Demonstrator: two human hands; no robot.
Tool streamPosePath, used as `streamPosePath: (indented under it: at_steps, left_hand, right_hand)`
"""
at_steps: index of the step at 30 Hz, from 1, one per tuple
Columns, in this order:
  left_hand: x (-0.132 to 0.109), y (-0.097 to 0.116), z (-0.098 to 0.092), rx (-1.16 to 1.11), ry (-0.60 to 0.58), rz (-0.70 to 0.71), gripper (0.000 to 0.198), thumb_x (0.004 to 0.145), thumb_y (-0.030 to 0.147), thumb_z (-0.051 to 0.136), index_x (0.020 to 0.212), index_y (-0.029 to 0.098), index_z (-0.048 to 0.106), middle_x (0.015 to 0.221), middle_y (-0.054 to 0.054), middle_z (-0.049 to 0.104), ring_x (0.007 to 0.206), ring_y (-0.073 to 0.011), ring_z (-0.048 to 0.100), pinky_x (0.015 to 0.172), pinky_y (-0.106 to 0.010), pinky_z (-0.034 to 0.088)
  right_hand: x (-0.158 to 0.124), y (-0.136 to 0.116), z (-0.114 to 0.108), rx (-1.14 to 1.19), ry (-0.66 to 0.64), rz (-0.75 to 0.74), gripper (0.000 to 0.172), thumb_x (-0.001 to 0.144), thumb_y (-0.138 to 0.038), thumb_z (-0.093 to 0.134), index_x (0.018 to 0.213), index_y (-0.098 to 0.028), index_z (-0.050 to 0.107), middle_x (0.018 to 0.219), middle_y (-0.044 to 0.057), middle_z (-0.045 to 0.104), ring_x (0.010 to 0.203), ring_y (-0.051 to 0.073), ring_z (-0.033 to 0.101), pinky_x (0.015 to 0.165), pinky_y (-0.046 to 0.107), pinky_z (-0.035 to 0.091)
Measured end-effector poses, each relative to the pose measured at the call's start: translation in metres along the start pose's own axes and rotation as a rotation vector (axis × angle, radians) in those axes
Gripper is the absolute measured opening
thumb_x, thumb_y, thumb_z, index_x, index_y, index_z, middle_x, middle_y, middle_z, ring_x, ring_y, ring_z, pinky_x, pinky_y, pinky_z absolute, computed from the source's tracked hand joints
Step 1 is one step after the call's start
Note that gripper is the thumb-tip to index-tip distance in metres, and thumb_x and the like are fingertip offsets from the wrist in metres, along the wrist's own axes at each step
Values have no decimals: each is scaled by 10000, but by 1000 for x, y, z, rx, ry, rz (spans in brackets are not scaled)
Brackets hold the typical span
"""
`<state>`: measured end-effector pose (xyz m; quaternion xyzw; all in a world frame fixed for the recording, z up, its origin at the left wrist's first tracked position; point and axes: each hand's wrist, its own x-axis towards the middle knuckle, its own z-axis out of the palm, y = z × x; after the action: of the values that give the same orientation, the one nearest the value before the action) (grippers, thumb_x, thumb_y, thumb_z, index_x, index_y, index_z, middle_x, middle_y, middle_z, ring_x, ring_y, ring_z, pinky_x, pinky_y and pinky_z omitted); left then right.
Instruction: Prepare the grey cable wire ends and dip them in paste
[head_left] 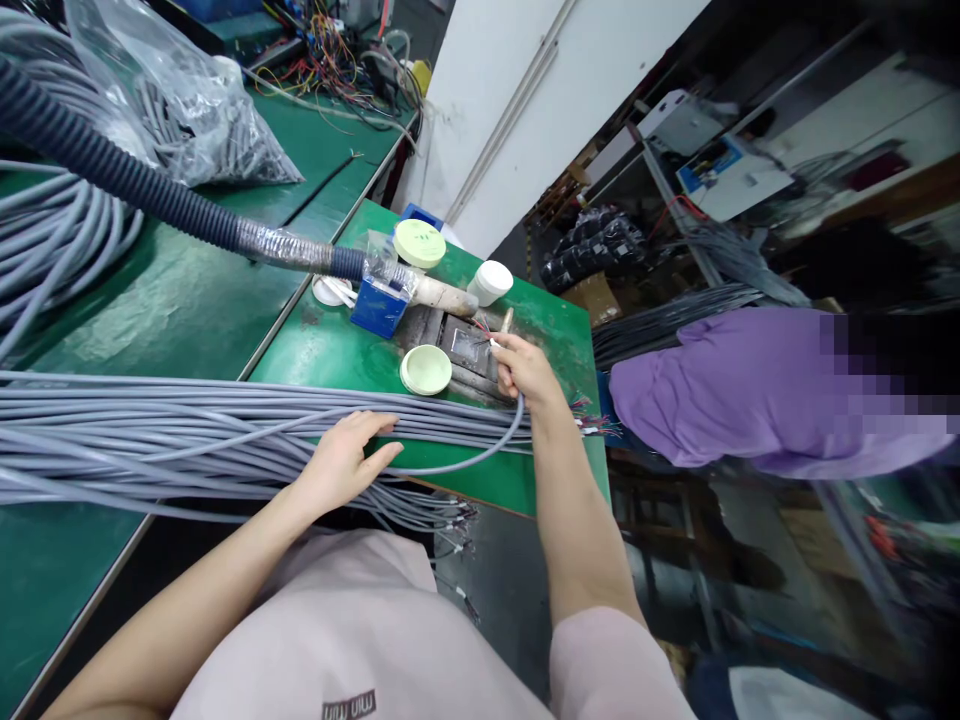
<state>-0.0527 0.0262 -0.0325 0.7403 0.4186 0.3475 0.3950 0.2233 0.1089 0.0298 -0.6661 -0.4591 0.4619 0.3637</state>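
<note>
My right hand [529,372] is closed on the end of a grey cable [480,458]. Thin coloured wires stick out of that end, over a small metal solder pot [469,346] with a shiny flat surface. The tip of a taped hose [450,297] points at the wires from the left. My left hand [351,455] rests on a long bundle of grey cables [225,405], its fingers and thumb apart. This bundle runs from the left across the green bench, and its stripped wire ends [596,425] lie beyond my right forearm.
A pale open tub [426,370], a white cup [491,282], a yellow-green lid [419,243] and a blue block [380,305] surround the pot. More cable ends [450,512] hang off the front edge. Bagged cables [225,125] lie back left. A person in purple [735,390] is at right.
</note>
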Motion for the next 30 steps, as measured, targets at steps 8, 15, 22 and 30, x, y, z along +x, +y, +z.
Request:
streamPosePath:
  at_steps: [8,15,22,30]
  left_hand:
    - [0,0,0,16,3,16,293,839,317,569,1097,190,622,964,-80,697,915,-226,625,866,-383,475]
    - [1,-1,0,19,-5,10,296,839,322,570,1098,190,621,963,-81,695,913,-228,624,861,-382,475]
    - [1,0,0,6,-4,1,287,836,315,575,1089,190,623,961,-79,697,913,-230,627,861,-382,472]
    - [1,-1,1,21,-10,14,286,850,317,562,1094,176,613,965,-82,693,917,-223,623,868,-388,474]
  right_hand:
    - [19,13,4,-55,6,44,607,715,-348,610,1246,-73,506,292,-126,376,213,51,257,277,160,206]
    - [23,18,3,-68,0,63,592,725,-313,588,1255,-63,501,287,-119,376,209,61,258,271,168,195]
    - [26,19,5,-78,1,68,585,718,-299,586,1244,-55,506,286,-114,381,211,63,259,271,167,198]
    - [15,12,1,-66,-18,40,589,716,-305,580,1256,-81,503,291,-112,394,215,61,261,270,162,205]
